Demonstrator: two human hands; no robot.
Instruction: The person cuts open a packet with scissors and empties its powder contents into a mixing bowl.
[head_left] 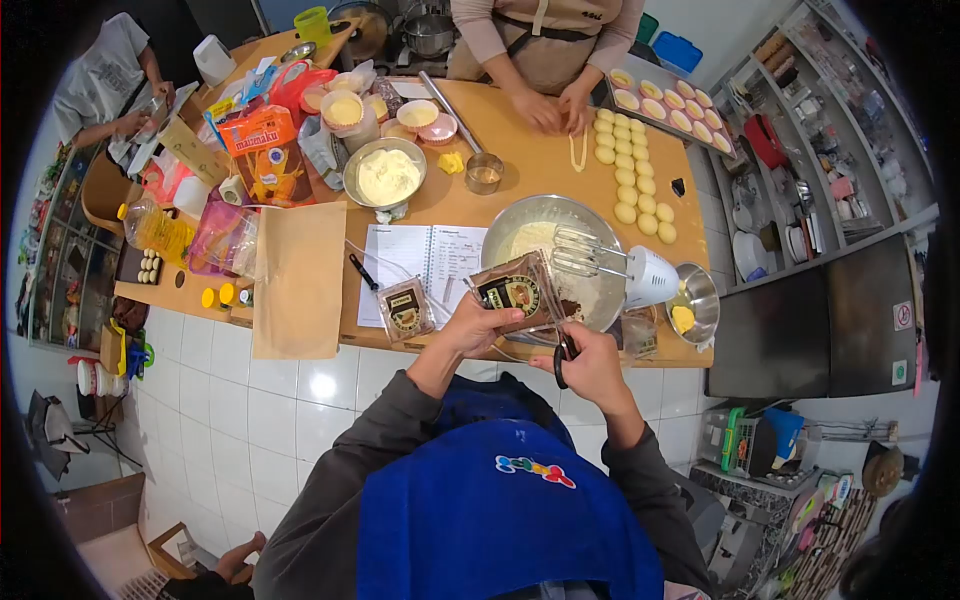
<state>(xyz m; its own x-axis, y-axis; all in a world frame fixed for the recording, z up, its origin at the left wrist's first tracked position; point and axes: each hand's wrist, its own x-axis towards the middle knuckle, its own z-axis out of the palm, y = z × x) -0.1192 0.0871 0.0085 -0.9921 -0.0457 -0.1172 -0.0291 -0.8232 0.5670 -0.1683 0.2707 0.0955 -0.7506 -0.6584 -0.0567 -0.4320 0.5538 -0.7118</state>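
Note:
My left hand [472, 327] grips a brown cocoa powder packet [518, 285] with a dark label, held up at the table's near edge. In my right hand [592, 368] is a pair of black-handled scissors [561, 365], its blades at the packet's right side. Some dark powder shows there; whether it lies in the packet or the bowl I cannot tell. Just beyond stands a large steel mixing bowl [497, 232] with pale batter. A white hand mixer [651, 277] rests across its right rim, beaters over the batter. A similar brown packet [406, 311] lies to the left.
An open notebook [395, 247], brown paper [300, 285] and a black pen [362, 271] lie left. A steel bowl [708, 290] with something yellow stands right. Across the table a co-worker's hands [550, 108] handle dough beside rows of dough balls [626, 170]. Another person stands far left.

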